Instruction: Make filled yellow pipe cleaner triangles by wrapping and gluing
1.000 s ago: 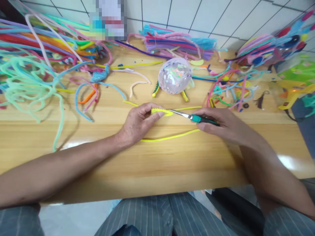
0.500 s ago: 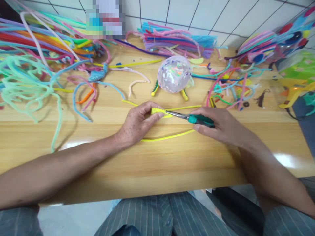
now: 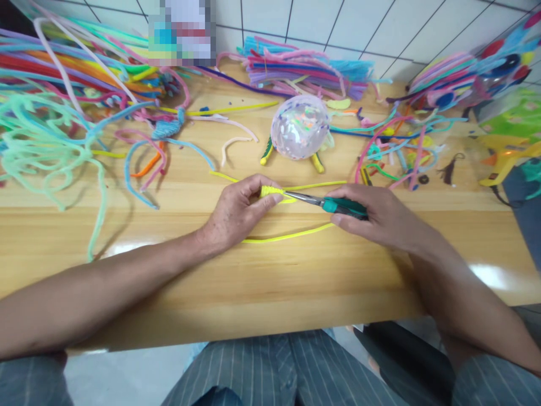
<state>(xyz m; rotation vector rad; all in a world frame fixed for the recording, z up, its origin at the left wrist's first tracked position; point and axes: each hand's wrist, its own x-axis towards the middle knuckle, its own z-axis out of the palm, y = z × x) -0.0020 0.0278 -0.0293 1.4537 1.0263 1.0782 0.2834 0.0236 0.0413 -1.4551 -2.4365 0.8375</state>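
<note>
Near the middle of the wooden table, my left hand (image 3: 240,211) pinches a tightly coiled yellow pipe cleaner piece (image 3: 269,192) between thumb and fingers. My right hand (image 3: 376,217) is wrapped round green-and-black pliers (image 3: 344,208). Their narrow metal jaws point left and touch the right end of the yellow piece, close to my left thumb. Long yellow strands run behind and below the pliers; one lower strand (image 3: 287,234) stretches between my two hands. Part of the coil is hidden by my left fingers.
Behind my hands stands a clear ball (image 3: 300,127) with colourful specks. Pipe cleaner bundles (image 3: 304,69) lie along the tiled wall. Green strands (image 3: 46,144) tangle at the left. Loose pieces (image 3: 401,152) and a yellow glue gun (image 3: 502,155) lie at the right.
</note>
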